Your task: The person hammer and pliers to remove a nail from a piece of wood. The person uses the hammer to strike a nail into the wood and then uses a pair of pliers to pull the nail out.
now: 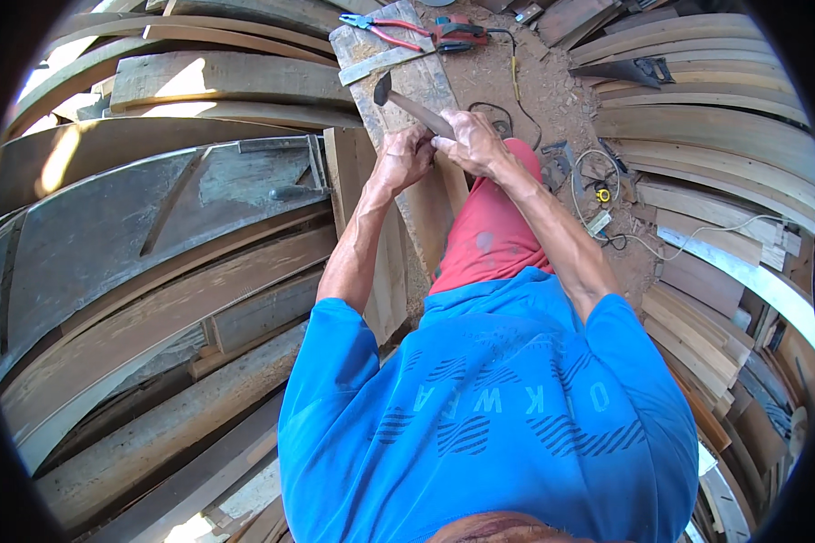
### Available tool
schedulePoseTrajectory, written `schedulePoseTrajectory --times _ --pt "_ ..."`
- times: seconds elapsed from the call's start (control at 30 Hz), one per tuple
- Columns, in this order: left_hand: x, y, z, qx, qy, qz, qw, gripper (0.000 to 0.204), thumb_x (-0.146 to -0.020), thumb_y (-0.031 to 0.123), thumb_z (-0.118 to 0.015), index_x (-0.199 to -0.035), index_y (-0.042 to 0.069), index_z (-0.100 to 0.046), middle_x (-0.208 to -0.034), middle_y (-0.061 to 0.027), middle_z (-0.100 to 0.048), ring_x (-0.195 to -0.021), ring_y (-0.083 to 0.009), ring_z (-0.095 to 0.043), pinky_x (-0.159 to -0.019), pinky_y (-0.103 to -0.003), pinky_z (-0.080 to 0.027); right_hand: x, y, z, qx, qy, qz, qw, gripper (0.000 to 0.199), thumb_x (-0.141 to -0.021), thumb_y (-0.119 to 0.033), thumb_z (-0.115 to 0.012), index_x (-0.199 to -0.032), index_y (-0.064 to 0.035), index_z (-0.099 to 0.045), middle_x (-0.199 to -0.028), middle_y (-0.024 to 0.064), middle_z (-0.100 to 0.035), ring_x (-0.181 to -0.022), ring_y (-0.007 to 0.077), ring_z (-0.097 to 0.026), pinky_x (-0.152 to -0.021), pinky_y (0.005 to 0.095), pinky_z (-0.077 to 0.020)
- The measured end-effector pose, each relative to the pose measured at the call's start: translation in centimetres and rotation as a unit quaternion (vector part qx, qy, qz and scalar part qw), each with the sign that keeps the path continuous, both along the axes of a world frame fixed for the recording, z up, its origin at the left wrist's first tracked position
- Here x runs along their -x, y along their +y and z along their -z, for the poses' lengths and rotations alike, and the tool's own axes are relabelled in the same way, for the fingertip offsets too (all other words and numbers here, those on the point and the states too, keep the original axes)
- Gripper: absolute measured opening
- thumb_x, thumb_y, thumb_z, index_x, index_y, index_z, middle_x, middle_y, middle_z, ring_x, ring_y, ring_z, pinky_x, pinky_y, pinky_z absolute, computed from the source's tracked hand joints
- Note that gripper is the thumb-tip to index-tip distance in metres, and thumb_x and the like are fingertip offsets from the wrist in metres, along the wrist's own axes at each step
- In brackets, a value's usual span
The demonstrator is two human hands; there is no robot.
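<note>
Near the upper middle of the frame, both hands close together on 1 tool: the left hand (402,156) is curled around the lower end of a wooden handle, and the right hand (469,140) wraps the same handle just beside it, the 2 hands touching. The tool looks like a hammer or small adze (407,101), though its dark metal head, pointing toward the upper left, is too small to name for certain. The head rests on or just above a long grey plank (426,81) that runs from the top of the frame down toward the person's red shorts (489,231). A smaller, paler board (349,172) stands just left of the plank, beside the left forearm. At the top of the plank lie red-handled pliers (385,29), and just to their right sits a red power tool (457,34) with a dark cord trailing down over the sawdust-covered ground (552,100). A handsaw (629,72) lies on stacked boards in the upper right. Curved stacks of weathered planks (154,271) fill the left side, and more timber (724,163) fills the right.
</note>
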State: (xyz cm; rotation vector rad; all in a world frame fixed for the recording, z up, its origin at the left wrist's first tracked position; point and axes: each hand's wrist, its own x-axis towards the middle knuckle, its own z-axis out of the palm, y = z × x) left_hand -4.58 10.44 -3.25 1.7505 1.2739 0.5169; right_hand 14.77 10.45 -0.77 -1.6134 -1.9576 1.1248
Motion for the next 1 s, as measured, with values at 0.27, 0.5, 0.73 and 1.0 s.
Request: schedulePoseTrajectory --times 0.27,0.5,0.73,1.0 --pt "0.3 1.7 2.5 0.004 0.066 0.009 0.998 0.014 -0.090 0.011 -0.071 -0.100 0.002 -0.074 -0.077 -0.0168 -0.074 -0.072 -0.0313 -0.076 -0.069 -0.041 -0.058 1.2 3.6 4.8 0.045 0.050 0.052 0.996 0.045 -0.077 -0.031 -0.079 -0.105 0.0036 -0.074 -0.099 0.0305 -0.074 -0.097 0.0436 -0.074 -0.085 0.0497 -0.0574" --pt "-0.4 2.7 2.9 0.052 0.106 0.013 0.993 0.016 -0.089 0.015 -0.070 -0.099 0.003 -0.073 -0.084 -0.0214 -0.074 -0.083 -0.0387 -0.074 -0.076 -0.048 -0.057 1.5 4.4 6.3 0.062 -0.036 0.066 0.995 0.065 -0.078 -0.032 -0.080 -0.121 0.0150 -0.067 -0.111 0.0351 -0.072 -0.108 0.0392 -0.074 -0.093 0.0449 -0.0565" --pt "0.0 2.6 3.3 0.047 0.133 -0.011 0.990 0.022 -0.088 0.018 -0.070 -0.101 0.000 -0.072 -0.094 -0.0270 -0.073 -0.094 -0.0472 -0.071 -0.084 -0.053 -0.057 3.2 4.4 6.6 0.015 -0.078 0.082 0.993 0.058 -0.079 -0.038 -0.080 -0.113 0.0087 -0.072 -0.105 0.0331 -0.073 -0.103 0.0474 -0.072 -0.092 0.0515 -0.0574" --pt "-0.1 1.6 2.0 0.041 0.166 0.058 0.984 0.025 -0.092 0.021 -0.072 -0.101 -0.001 -0.068 -0.093 -0.0277 -0.073 -0.091 -0.0452 -0.073 -0.083 -0.052 -0.057 0.7 2.5 7.2 0.111 0.043 0.060 0.991 0.041 -0.084 -0.038 -0.077 -0.091 0.0022 -0.073 -0.077 0.0171 -0.073 -0.071 0.0284 -0.072 -0.069 0.0435 -0.0575"
